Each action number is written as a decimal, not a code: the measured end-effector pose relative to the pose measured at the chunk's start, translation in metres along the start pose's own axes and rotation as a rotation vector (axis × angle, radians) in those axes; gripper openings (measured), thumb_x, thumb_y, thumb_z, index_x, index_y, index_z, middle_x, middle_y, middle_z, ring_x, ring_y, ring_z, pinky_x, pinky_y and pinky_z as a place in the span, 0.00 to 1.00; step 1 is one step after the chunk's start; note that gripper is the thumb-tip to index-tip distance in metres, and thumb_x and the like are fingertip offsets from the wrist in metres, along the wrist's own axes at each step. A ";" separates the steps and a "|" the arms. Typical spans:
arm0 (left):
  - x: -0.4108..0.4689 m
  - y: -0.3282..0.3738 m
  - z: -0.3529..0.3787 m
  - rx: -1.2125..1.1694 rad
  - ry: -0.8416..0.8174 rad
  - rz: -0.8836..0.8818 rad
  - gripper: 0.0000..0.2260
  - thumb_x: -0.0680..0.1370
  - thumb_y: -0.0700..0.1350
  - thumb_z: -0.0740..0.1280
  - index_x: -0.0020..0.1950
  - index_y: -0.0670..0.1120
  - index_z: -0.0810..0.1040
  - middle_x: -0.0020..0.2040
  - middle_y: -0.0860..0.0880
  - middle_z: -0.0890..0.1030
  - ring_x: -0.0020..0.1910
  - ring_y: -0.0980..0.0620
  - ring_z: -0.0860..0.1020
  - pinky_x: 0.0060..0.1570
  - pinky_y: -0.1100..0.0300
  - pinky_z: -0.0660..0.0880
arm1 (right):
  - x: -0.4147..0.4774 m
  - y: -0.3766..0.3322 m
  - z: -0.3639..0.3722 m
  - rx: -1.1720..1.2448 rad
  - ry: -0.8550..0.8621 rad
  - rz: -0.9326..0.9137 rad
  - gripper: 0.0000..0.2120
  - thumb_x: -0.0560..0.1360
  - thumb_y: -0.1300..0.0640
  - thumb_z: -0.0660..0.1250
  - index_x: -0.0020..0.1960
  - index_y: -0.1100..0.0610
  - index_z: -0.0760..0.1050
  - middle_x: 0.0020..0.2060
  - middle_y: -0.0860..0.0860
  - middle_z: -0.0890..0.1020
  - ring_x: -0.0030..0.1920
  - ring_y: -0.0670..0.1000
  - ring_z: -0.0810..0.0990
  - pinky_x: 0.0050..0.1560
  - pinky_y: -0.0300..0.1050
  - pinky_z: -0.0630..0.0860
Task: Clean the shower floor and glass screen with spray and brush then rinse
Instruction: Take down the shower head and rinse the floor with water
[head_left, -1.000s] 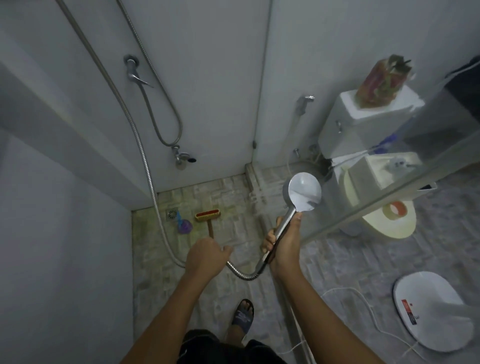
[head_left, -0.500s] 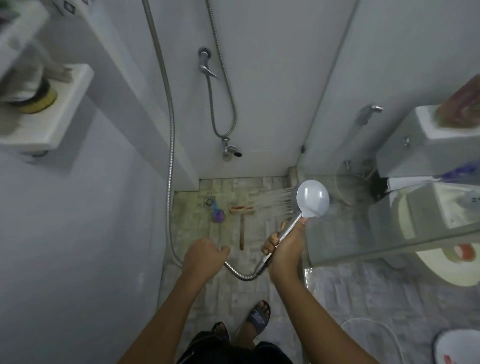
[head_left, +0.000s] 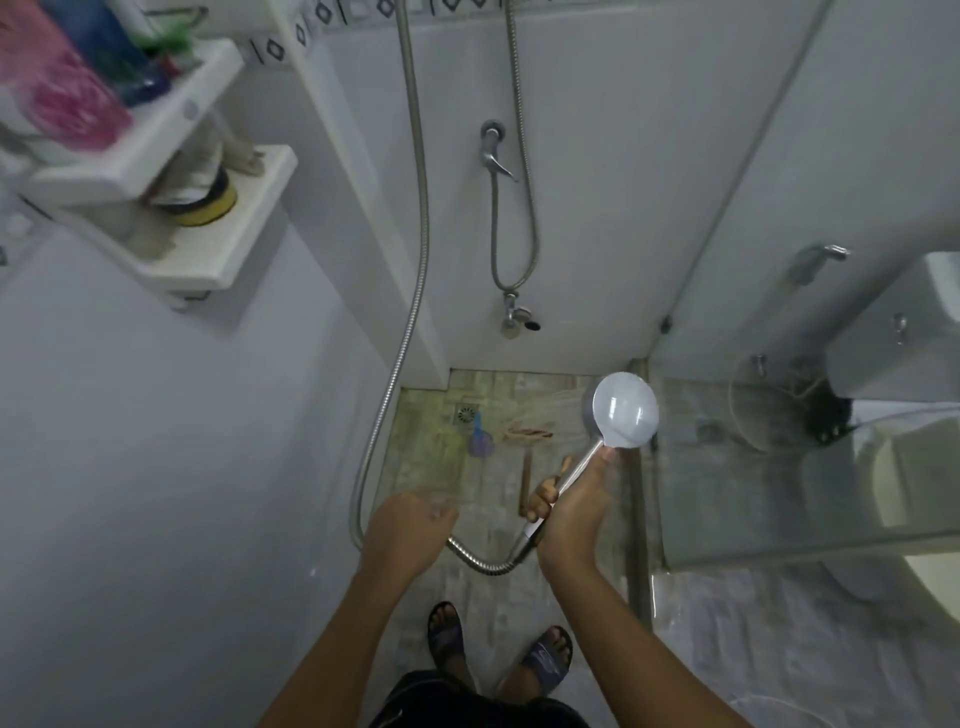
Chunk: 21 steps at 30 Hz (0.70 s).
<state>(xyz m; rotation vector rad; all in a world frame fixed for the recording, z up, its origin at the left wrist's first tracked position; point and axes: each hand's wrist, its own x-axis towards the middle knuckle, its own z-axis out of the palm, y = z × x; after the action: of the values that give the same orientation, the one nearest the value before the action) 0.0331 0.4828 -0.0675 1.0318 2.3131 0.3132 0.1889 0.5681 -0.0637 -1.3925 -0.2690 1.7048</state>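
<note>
Right hand (head_left: 571, 499) grips the shower head (head_left: 621, 410) handle; left hand (head_left: 408, 527) at hose (head_left: 483, 561), grip unclear
Shower head sits beside glass screen (head_left: 753, 493), above shower floor (head_left: 431, 457); rinse top-down, hose slack

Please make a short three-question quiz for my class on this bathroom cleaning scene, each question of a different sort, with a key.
1. True or false: the right hand holds the shower head by its handle.
2. Where does the brush lie?
A. on the shower floor
B. on the wall shelf
C. on the toilet tank
3. Fill the gap: the purple scoop lies right beside the floor ____.

Key: 1 true; 2 A; 3 drain.
</note>
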 end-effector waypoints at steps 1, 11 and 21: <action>-0.001 -0.006 -0.002 -0.001 0.008 -0.013 0.27 0.77 0.51 0.71 0.20 0.51 0.64 0.22 0.54 0.68 0.23 0.55 0.68 0.27 0.61 0.63 | -0.003 0.002 0.004 -0.013 -0.005 0.004 0.29 0.79 0.30 0.52 0.41 0.56 0.67 0.23 0.52 0.64 0.21 0.50 0.63 0.23 0.39 0.63; -0.005 -0.044 -0.029 -0.038 0.078 -0.106 0.25 0.76 0.55 0.70 0.22 0.50 0.68 0.24 0.52 0.73 0.28 0.51 0.76 0.28 0.61 0.66 | -0.023 0.030 0.041 -0.082 -0.069 0.001 0.31 0.77 0.28 0.53 0.40 0.56 0.64 0.23 0.52 0.64 0.22 0.50 0.63 0.25 0.41 0.63; 0.011 -0.102 -0.075 -0.007 0.158 -0.115 0.23 0.77 0.48 0.67 0.23 0.46 0.67 0.25 0.49 0.72 0.30 0.49 0.77 0.31 0.58 0.71 | -0.056 0.062 0.108 -0.106 -0.174 -0.016 0.30 0.78 0.29 0.53 0.42 0.57 0.68 0.23 0.52 0.64 0.21 0.50 0.63 0.24 0.39 0.62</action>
<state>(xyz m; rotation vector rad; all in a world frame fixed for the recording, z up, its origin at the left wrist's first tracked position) -0.0788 0.4240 -0.0559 0.8953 2.4989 0.3675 0.0625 0.5292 -0.0286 -1.3154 -0.4726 1.8234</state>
